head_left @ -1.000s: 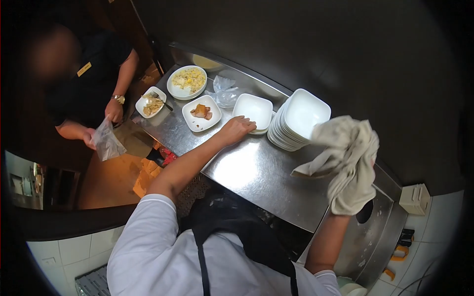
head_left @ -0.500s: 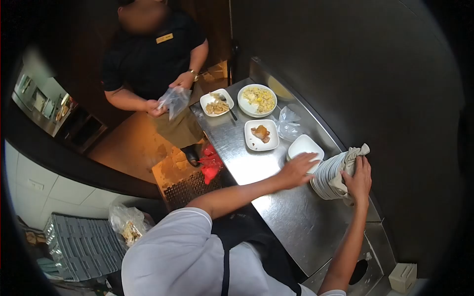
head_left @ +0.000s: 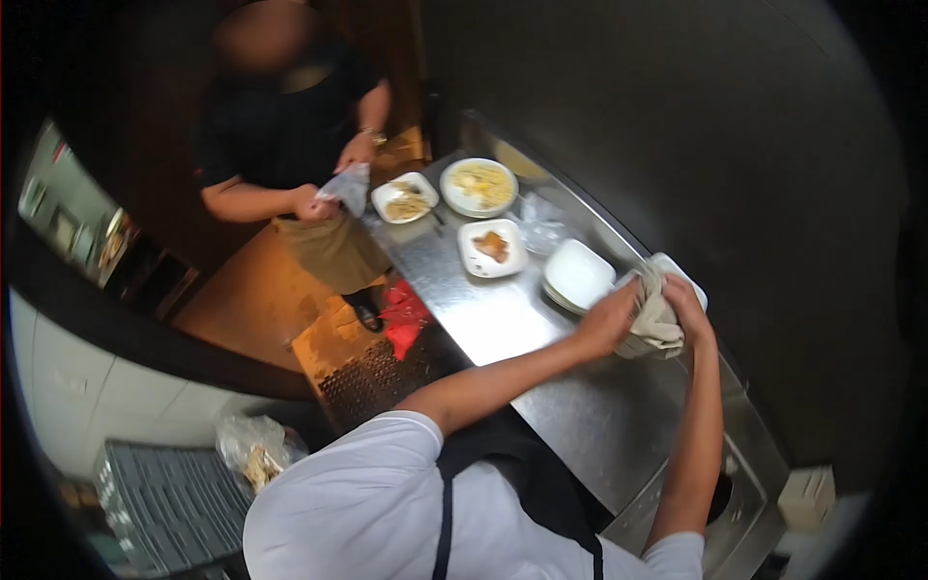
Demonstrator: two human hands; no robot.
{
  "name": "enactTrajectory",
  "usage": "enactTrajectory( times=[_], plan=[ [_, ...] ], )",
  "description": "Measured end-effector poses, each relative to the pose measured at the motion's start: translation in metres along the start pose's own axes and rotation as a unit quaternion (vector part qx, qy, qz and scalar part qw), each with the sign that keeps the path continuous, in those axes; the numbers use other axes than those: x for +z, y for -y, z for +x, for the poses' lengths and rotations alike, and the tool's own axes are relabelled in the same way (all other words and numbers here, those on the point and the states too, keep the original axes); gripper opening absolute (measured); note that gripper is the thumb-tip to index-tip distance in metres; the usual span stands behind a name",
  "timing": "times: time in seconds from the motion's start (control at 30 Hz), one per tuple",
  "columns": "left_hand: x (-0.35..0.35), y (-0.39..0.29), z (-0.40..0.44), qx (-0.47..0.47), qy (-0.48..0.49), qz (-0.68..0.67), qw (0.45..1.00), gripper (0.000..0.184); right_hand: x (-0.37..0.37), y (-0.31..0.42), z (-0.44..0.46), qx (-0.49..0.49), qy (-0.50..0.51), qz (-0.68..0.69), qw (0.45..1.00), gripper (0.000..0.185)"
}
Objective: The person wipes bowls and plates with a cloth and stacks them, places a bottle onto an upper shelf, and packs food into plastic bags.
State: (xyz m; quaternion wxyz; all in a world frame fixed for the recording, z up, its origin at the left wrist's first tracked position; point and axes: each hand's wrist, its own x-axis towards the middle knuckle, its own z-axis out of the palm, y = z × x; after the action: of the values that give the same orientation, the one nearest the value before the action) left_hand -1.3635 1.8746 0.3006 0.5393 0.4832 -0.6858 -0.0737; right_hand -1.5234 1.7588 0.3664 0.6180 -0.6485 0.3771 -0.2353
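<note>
My left hand point(head_left: 613, 314) is closed on the left edge of a beige cloth point(head_left: 655, 324), beside a short stack of square white dishes point(head_left: 580, 275). My right hand point(head_left: 688, 311) grips the same cloth from the right. Both hands and the cloth are over the taller stack of white plates point(head_left: 688, 276), most of which they hide; only a white rim shows beyond the cloth.
Dishes of food stand on the steel counter point(head_left: 580, 416): yellow food in a round bowl point(head_left: 479, 188), a brown piece on a square plate point(head_left: 491, 248), and a small dish point(head_left: 405, 198). Across stands a person point(head_left: 290, 126) holding a plastic bag point(head_left: 350, 188). A grey rack point(head_left: 174, 503) sits lower left.
My left hand has left the short dish stack and moved right onto the cloth. My right hand, which lay on the cloth at the plate stack's side, now grips it beside my left hand.
</note>
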Motion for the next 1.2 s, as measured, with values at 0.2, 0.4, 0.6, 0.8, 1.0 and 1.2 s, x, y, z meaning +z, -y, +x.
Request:
enactTrajectory(
  times=[0.2,0.4,0.6,0.8,1.0,1.2],
  plan=[
    [-0.014,-0.017,0.021,-0.033,0.094,-0.001,0.995,0.089,-0.054,0.081,-0.051,-0.209,-0.137,0.035,0.968,0.031],
    [0.003,-0.007,0.022,0.029,0.092,0.104,0.99,0.094,-0.036,0.038,-0.055,-0.115,-0.046,-0.656,0.744,0.041],
    [0.003,-0.009,0.018,-0.007,0.1,0.062,0.993,0.106,0.02,-0.001,-0.02,-0.088,-0.169,-0.431,0.882,0.036],
    [0.001,-0.014,0.02,-0.061,0.093,0.016,0.994,0.116,-0.029,0.045,-0.064,-0.087,-0.124,0.428,0.891,0.028],
    [-0.003,-0.004,0.018,0.01,0.091,0.075,0.993,0.105,-0.068,0.096,-0.126,-0.387,-0.142,0.38,0.828,0.035],
    [-0.007,-0.013,0.019,-0.003,0.116,0.077,0.99,0.079,-0.084,0.093,-0.075,-0.299,-0.134,0.069,0.942,0.017]
  ],
)
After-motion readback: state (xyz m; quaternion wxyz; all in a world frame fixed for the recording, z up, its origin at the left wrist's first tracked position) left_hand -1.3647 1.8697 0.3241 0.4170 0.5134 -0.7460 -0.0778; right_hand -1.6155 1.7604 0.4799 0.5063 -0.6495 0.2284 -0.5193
